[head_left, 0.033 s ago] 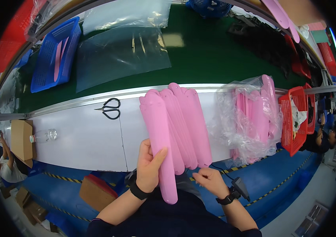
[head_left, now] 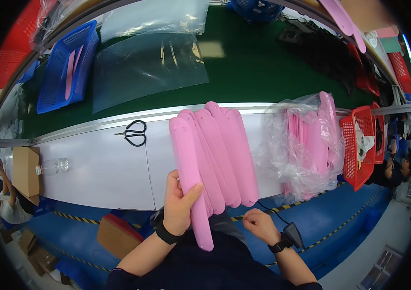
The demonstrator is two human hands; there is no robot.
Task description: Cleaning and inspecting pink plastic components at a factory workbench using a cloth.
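Note:
My left hand (head_left: 178,205) is closed around a long pink strip (head_left: 196,193) with rounded ends, thumb on top. The strip tilts, its lower end pointing toward my body. Right beside it, several like pink strips (head_left: 224,154) lie overlapped in a fan across the table's front edge. Below the fan's right end, my right hand (head_left: 262,227) hangs off the table with its fingers curled in. Nothing shows in it, and it is apart from the strips. Each wrist wears a black band.
Black-handled scissors (head_left: 135,133) lie left of the strips on the white table (head_left: 94,169). Further left are a clear bottle (head_left: 54,166) and a cardboard box (head_left: 25,169). At right stand a clear bag (head_left: 307,150) of pink strips and a red basket (head_left: 357,147). A blue basket (head_left: 67,67) sits behind.
My left hand and its strip have shifted slightly left, uncovering more of the neighbouring strips. My right hand has drawn a little to the right, away from the strip ends.

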